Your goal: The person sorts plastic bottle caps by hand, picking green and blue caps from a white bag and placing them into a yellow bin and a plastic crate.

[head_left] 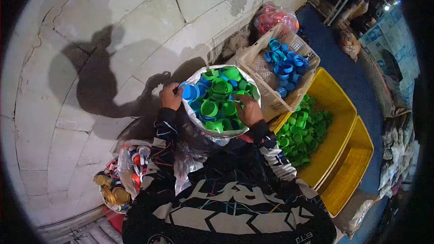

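Observation:
A white sack (255,91) with a rolled-down rim stands open in front of me, full of green and blue plastic caps. At its left rim my left hand (171,96) is closed on blue caps (191,92). My right hand (249,110) reaches over the right side of the sack, fingers bent among the caps; a bit of blue shows at its fingertips. Right of the sack, a cream crate (258,73) holds blue caps (285,67). Below that crate, a yellow crate (337,95) holds many green caps (300,131).
A second yellow crate (350,171) lies beyond the first. Behind the cream crate is a bag of red items (275,18). At lower left sits a bag of mixed lids (118,185). A pale block wall (135,27) runs along the left and back.

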`<state>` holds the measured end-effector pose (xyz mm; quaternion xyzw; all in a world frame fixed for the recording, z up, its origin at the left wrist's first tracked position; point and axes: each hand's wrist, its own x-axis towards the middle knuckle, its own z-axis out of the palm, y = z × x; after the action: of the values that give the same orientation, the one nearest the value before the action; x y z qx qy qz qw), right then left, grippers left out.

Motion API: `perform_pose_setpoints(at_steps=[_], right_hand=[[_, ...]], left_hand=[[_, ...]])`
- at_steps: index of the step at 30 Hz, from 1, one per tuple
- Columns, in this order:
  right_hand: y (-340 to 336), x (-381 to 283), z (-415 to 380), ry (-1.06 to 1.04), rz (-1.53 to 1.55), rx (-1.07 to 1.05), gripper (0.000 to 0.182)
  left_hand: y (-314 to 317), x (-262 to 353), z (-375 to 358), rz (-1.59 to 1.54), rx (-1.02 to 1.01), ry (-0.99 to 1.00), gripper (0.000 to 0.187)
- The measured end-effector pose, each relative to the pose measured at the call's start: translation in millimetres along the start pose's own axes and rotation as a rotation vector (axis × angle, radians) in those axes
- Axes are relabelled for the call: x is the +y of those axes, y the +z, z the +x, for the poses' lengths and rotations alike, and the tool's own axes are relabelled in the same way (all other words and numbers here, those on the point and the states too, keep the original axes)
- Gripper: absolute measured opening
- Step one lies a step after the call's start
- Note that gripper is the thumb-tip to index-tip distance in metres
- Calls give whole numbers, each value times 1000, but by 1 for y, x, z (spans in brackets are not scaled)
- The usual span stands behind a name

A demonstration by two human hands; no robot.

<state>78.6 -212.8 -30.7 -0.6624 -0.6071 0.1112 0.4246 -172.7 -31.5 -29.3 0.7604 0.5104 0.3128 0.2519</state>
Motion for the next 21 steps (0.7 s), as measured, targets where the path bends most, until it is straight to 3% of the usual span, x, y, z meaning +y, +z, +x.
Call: perform_pose_setpoints(at_steps=[3,5,7,11,17,21], right_hand=[[33,-2,35,-73,-119,-152,28],[56,-13,59,-248,-338,-156,25],[80,-17,84,-296,-486,-351,23],[128,-1,107,-337,-688,-547,28],[128,0,115,-319,-652,-525,29],[109,-7,107,-332,-548,-307,29]], left_hand=[[6,-47,-10,-125,42,-120,37],[3,-48,-24,-241,29,-269,44],[-7,-39,-35,-289,0,-319,45],[1,-51,-52,-205,66,-259,45],[-18,-21,-71,-318,73,-511,42],[-13,-32,-67,-357,51,-462,41]])
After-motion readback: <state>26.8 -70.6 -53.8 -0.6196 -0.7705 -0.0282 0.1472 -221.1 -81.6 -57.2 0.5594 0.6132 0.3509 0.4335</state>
